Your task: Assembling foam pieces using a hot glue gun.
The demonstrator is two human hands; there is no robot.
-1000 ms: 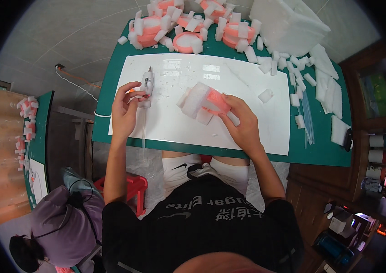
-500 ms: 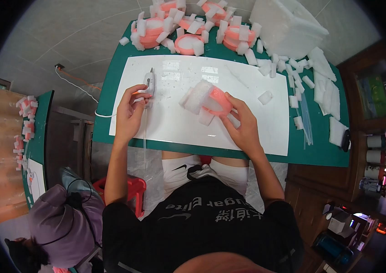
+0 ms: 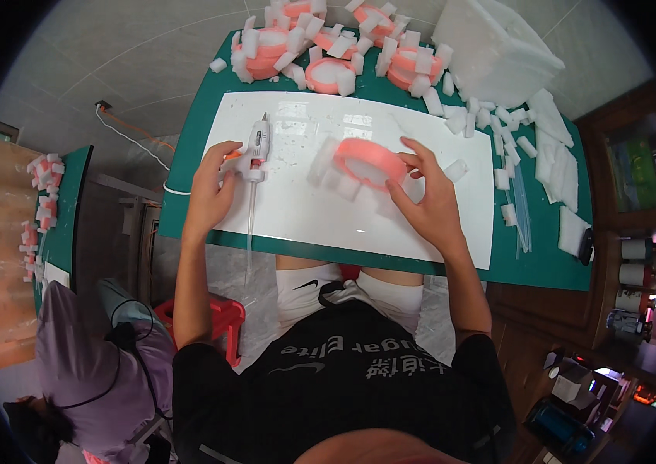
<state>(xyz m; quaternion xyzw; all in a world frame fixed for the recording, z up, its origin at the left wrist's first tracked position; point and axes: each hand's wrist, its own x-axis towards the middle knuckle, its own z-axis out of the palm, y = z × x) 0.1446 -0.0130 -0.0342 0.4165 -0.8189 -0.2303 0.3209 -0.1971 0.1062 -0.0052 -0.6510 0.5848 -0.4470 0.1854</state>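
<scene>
My left hand (image 3: 214, 189) is beside a white hot glue gun (image 3: 259, 147), its fingers spread and its thumb apart. The gun lies on the white board with a clear glue stick (image 3: 251, 213) trailing from its rear end. Between the fingertips and the gun shows a small orange part, perhaps the trigger. My right hand (image 3: 430, 197) has thumb and fingers at the right rim of a pink ring (image 3: 370, 161). White foam pieces (image 3: 341, 185) stick out under the ring, blurred by motion. A loose foam block (image 3: 456, 170) lies behind that hand.
Several pink rings with foam blocks (image 3: 329, 76) line the far edge of the green table (image 3: 189, 170). A large white foam block (image 3: 494, 50) stands at the far right. Foam scraps and clear glue sticks (image 3: 522, 209) lie on the right. Another person (image 3: 100, 363) sits at lower left.
My left fingers have come off the glue gun, to its left. The pink ring has turned over in my right hand, so its foam pieces now face down toward the board.
</scene>
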